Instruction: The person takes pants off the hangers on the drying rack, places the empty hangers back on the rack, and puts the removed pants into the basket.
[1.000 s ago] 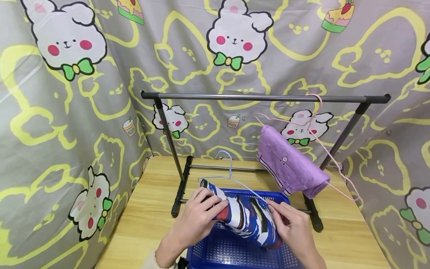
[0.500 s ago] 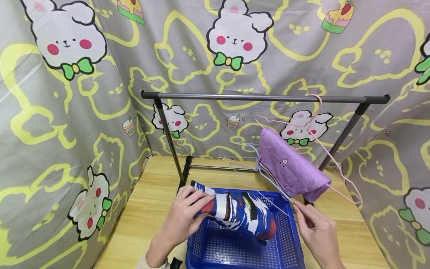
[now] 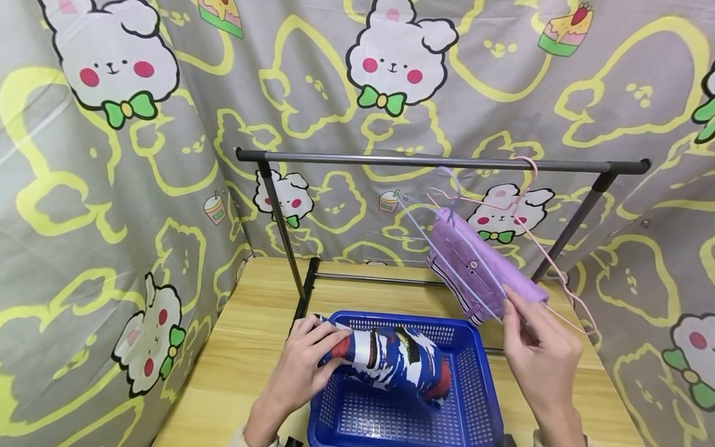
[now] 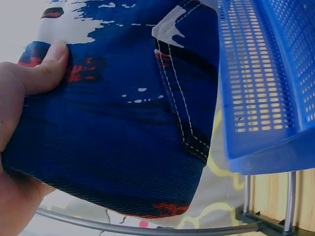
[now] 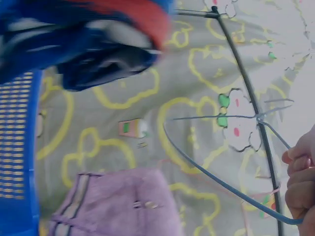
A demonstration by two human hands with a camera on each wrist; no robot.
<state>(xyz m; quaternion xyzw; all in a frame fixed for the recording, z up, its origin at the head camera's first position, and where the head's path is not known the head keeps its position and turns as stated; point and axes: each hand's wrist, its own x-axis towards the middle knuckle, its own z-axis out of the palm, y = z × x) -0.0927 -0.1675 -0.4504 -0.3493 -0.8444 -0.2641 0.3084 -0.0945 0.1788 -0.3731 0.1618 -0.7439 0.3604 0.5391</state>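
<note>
Closest to you, at twelve o'clock, sits a blue plastic basket (image 3: 488,367); the patterned blue garment (image 3: 391,357), splashed with white and red, sags above it. Beyond stands a dark metal rack (image 3: 357,159), its rail crossing your way at twelve. At one o'clock a pink hanger (image 3: 540,247) hooks over that rail, carrying a folded purple garment (image 3: 509,274) behind your blue hanger (image 5: 246,199). A cartoon-print curtain (image 3: 313,81) walls off the back and both sides.

The wooden tabletop (image 3: 223,366) spreads outside the basket's rim at nine and three. Your longest stretch of rail runs from the pink hook round toward eleven.

Your left hand (image 3: 304,357), at eleven, grips one end of the patterned garment, thumb pressed on its face. Your right hand (image 3: 544,351), between one and two, pinches the blue hanger; its hook overlaps the rail from your head view, but you cannot tell whether they touch.
</note>
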